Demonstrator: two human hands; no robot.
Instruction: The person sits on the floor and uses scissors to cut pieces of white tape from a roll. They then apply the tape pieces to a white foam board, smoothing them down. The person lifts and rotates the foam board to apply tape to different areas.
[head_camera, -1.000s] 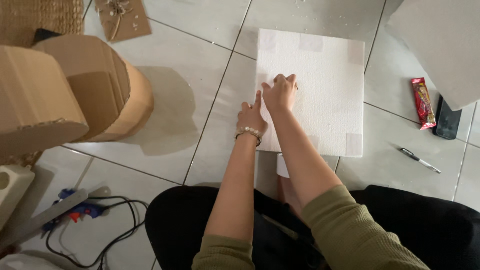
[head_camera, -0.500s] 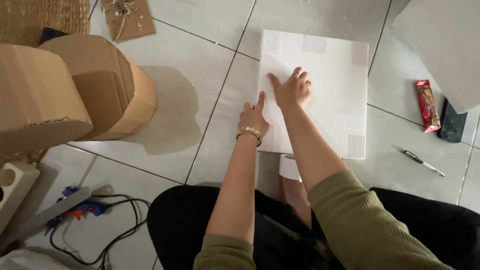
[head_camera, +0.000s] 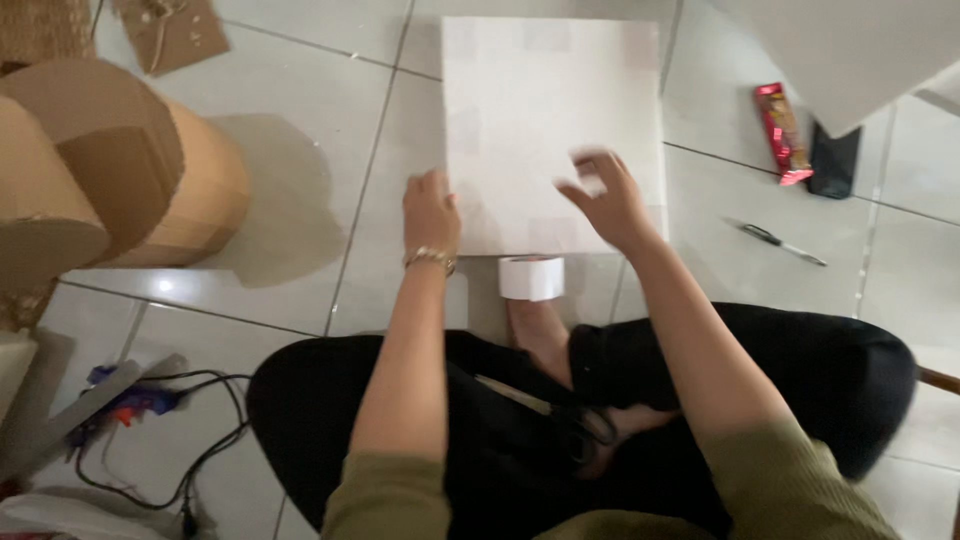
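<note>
Both hands at white foam board, centre-top of frame.
Left hand (head_camera: 430, 212) rests loosely on the foam board (head_camera: 540, 110) edge; right hand (head_camera: 612, 200) spread open above it, blurred. Board likely light, stiff, dent-prone; best held by its edges.

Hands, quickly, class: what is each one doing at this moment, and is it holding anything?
Left hand: loosely curled, resting at the near left edge of the square white foam board, gripping nothing visible.
Right hand: open, fingers spread over the board's near right part, blurred; holding nothing.
</note>
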